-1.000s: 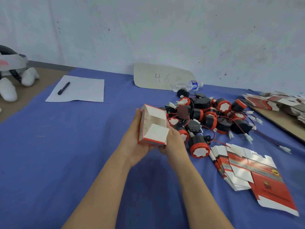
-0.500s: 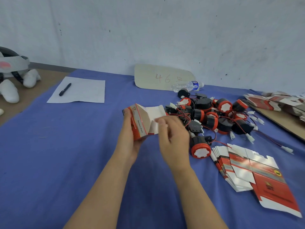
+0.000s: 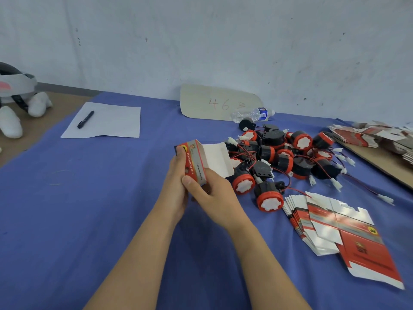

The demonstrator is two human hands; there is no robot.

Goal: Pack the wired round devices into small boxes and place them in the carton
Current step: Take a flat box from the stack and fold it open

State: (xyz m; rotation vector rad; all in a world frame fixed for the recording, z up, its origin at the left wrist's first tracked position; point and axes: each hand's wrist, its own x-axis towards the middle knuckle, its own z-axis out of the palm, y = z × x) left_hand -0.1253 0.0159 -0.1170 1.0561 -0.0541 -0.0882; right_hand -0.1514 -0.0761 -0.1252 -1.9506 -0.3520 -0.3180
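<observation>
- Holding the box point(image 3: 196, 162) off the cloth point(image 3: 89, 209), both hands meet at the middle of my view, just left of the devices point(image 3: 290, 153).
- The left hand point(image 3: 176, 175) wraps the box's left side. Its fingers are curled round the far face and mostly hidden from me.
- The right hand point(image 3: 212, 198) grips the lower end of the box, with the thumb pressed on the near corner and the fingers tucked underneath.
- The box stands tilted with its red and grey printed side towards me. Its white flap point(image 3: 216, 157) is open and sticks out to the right, towards the pile.
- I cannot tell whether anything is inside the box.
- The devices lie in a loose heap, black bodies with red rims and white faces, their red and black wires tangled together. White plugs trail off to the right.
- One device point(image 3: 269, 201) sits nearest me at the pile's edge, just beside the flats point(image 3: 324, 224).
- The flats are fanned out on the cloth, right of my right forearm.
- More flats point(image 3: 380, 135) lie on a board point(image 3: 384, 162) at the far right.
- Far left, a pen point(image 3: 85, 119) rests on a paper point(image 3: 107, 120).
- A sign point(image 3: 214, 101) marked "46" leans at the wall, with a bottle point(image 3: 252, 114) lying just in front of it.
- A white toy point(image 3: 15, 101) sits at the left edge.
</observation>
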